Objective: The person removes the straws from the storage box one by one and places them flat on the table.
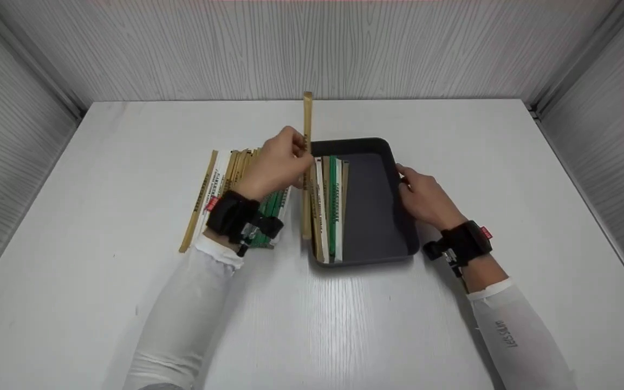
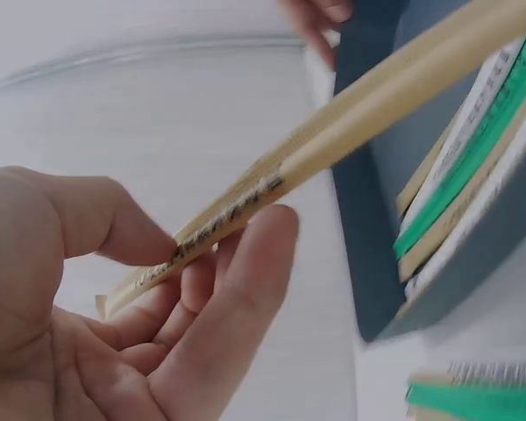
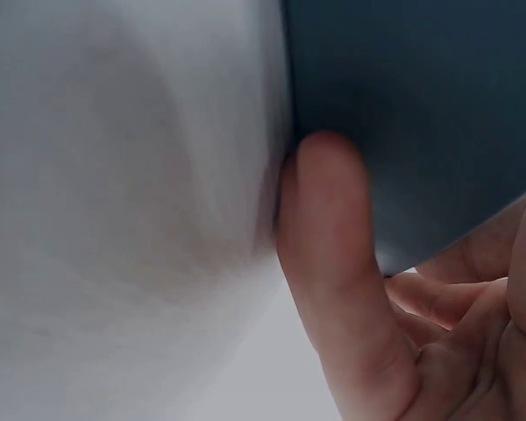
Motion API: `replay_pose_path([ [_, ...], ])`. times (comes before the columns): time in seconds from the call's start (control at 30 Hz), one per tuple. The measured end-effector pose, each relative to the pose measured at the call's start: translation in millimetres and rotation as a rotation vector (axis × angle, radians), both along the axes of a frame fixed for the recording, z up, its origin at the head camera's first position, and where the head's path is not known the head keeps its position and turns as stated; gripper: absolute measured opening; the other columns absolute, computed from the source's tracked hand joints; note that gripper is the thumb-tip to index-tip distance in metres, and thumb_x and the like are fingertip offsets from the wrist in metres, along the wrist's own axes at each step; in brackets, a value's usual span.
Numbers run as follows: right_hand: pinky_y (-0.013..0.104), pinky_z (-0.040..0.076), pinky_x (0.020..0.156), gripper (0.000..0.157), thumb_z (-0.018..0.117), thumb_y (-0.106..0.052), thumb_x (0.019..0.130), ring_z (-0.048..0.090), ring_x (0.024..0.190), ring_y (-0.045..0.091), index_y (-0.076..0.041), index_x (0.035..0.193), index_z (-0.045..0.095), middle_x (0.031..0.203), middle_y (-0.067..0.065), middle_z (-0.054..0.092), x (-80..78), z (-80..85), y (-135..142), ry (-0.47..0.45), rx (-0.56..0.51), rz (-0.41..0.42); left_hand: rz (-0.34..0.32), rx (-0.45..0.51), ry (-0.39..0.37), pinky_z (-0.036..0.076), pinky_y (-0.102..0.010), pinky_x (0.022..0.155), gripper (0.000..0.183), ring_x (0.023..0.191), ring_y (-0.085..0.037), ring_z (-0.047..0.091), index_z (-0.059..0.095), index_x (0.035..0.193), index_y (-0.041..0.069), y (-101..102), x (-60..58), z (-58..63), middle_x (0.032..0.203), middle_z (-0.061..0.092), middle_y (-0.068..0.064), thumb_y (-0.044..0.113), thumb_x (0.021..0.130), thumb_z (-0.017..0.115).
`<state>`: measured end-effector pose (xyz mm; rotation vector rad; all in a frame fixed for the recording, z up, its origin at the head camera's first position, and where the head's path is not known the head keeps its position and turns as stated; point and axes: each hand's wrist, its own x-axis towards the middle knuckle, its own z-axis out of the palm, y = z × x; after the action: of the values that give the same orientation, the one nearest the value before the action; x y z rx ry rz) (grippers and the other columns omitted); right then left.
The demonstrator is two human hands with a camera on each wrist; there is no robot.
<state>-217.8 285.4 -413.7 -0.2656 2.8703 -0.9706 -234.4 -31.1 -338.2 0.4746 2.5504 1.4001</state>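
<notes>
My left hand (image 1: 277, 165) pinches a slim brown paper-wrapped stick (image 1: 307, 116) with dark printing, between thumb and fingers. The stick (image 2: 359, 110) slants across the left wrist view. In the head view it lies over the left edge of a dark grey tray (image 1: 374, 211). Several wrapped sticks (image 1: 333, 211), brown, white and green, lie lengthwise along the tray's left side. At the tray's right wall, my right hand (image 1: 426, 197) grips the edge; the right wrist view shows its thumb (image 3: 329, 202) against the tray (image 3: 421, 79).
Left of the tray, a row of brown, white and green wrapped sticks (image 1: 274, 211) lies partly under my left hand and wrist. A brown stick (image 1: 198, 203) forms its left end. The white table (image 1: 344, 325) meets a grey wood-grain panel (image 1: 312, 49) behind.
</notes>
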Motion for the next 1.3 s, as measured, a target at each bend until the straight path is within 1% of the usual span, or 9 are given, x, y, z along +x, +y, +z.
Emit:
replay_pose_path([
  [0.13,0.046,0.05,0.094,0.052,0.036,-0.012,0.11,0.063,0.113,0.035,0.003,0.159,0.033,0.144,0.029,0.057,0.6,0.8,1.1,0.001,0.001,-0.006,0.085,0.071,0.039,0.061,-0.037,0.073,0.036,0.093,-0.024,0.062,0.047,0.135,-0.002,-33.6,4.2,-0.3,0.122,0.055,-0.016,0.014,0.103,0.049],
  [0.3,0.045,0.049,0.093,0.052,0.036,-0.013,0.11,0.062,0.111,0.033,0.002,0.16,0.033,0.144,0.027,0.057,2.7,1.5,2.3,-0.012,-0.007,-0.008,0.231,0.109,0.079,0.06,-0.031,0.071,0.039,0.089,-0.02,0.059,0.05,0.141,-0.002,-77.0,8.4,-11.5,0.119,0.056,-0.016,0.015,0.106,0.048],
  [0.43,0.045,0.049,0.092,0.052,0.036,-0.013,0.11,0.062,0.109,0.033,0.002,0.16,0.033,0.143,0.028,0.057,2.8,2.0,4.1,-0.01,-0.004,-0.01,0.337,0.049,0.126,0.053,-0.024,0.068,0.041,0.087,-0.018,0.058,0.055,0.144,0.001,-108.5,9.5,-22.4,0.12,0.06,-0.016,0.018,0.107,0.05],
  [0.57,0.045,0.049,0.092,0.052,0.036,-0.013,0.11,0.061,0.106,0.033,0.002,0.159,0.033,0.143,0.028,0.057,2.9,2.3,5.8,-0.004,-0.002,-0.018,0.413,-0.033,0.152,0.047,-0.027,0.074,0.039,0.095,-0.022,0.059,0.063,0.138,0.002,-130.1,7.1,-33.4,0.122,0.064,-0.019,0.021,0.106,0.052],
  [0.73,0.046,0.048,0.094,0.052,0.036,-0.013,0.109,0.061,0.109,0.033,0.002,0.159,0.033,0.144,0.028,0.057,3.3,2.1,3.9,-0.007,-0.003,-0.015,0.491,-0.11,0.115,0.045,-0.033,0.075,0.037,0.097,-0.027,0.06,0.067,0.131,0.002,-146.4,3.6,-47.1,0.118,0.066,-0.02,0.024,0.104,0.055],
  [0.9,0.047,0.048,0.098,0.052,0.036,-0.013,0.109,0.061,0.116,0.034,0.004,0.159,0.033,0.144,0.029,0.056,1.8,-0.2,1.7,-0.008,0.009,-0.015,0.547,-0.173,0.052,0.046,-0.034,0.073,0.035,0.095,-0.028,0.06,0.068,0.128,-0.002,-156.6,-0.5,-61.1,0.114,0.067,-0.021,0.019,0.103,0.055],
  [1.13,0.046,0.049,0.096,0.052,0.037,-0.012,0.109,0.062,0.113,0.034,0.004,0.159,0.034,0.143,0.029,0.057,1.4,-0.9,2.2,0.0,0.007,-0.014,0.555,-0.204,0.011,0.048,-0.029,0.069,0.035,0.091,-0.026,0.06,0.067,0.125,-0.007,-163.4,-4.4,-77.3,0.11,0.067,-0.021,0.008,0.096,0.055],
  [1.23,0.046,0.049,0.093,0.052,0.037,-0.012,0.109,0.062,0.11,0.033,0.004,0.159,0.034,0.142,0.029,0.058,1.8,-0.3,2.0,0.003,0.006,-0.012,0.554,-0.216,-0.006,0.049,-0.025,0.065,0.036,0.086,-0.024,0.061,0.066,0.126,-0.008,-165.1,-4.8,-81.9,0.109,0.067,-0.021,0.008,0.095,0.054],
  [1.3,0.046,0.049,0.092,0.052,0.037,-0.012,0.109,0.062,0.107,0.033,0.003,0.159,0.034,0.141,0.029,0.058,2.1,-0.5,2.5,0.002,0.007,-0.013,0.551,-0.225,-0.016,0.049,-0.026,0.066,0.037,0.086,-0.025,0.062,0.066,0.126,-0.009,-165.2,-5.0,-83.3,0.109,0.067,-0.022,0.009,0.096,0.054],
])
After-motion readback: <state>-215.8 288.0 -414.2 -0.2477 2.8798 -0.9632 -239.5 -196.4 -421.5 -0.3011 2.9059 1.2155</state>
